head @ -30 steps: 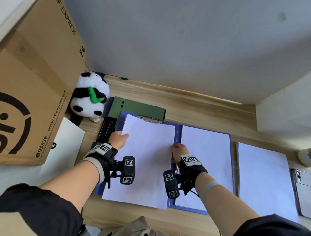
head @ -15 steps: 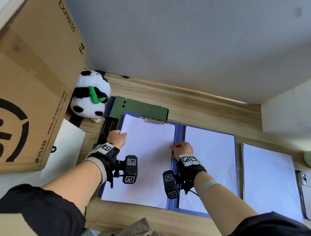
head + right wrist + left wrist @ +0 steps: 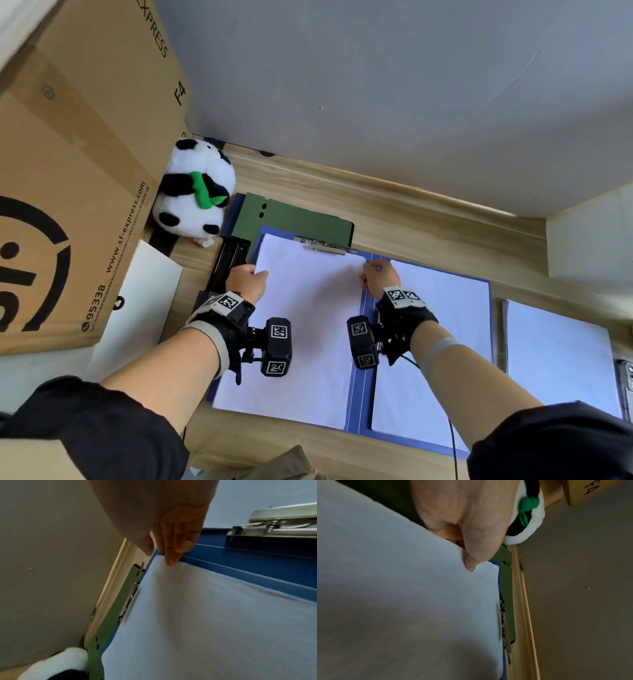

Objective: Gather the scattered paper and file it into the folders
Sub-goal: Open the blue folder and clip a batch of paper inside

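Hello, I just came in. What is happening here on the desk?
A person is filing paper into an open blue folder on a wooden desk. The left hand pinches the left edge of a white sheet lying on the folder's left half, and the right hand touches its top right corner, near the metal clip. More paper waits at the right. A green folder lies underneath, beside a panda toy.
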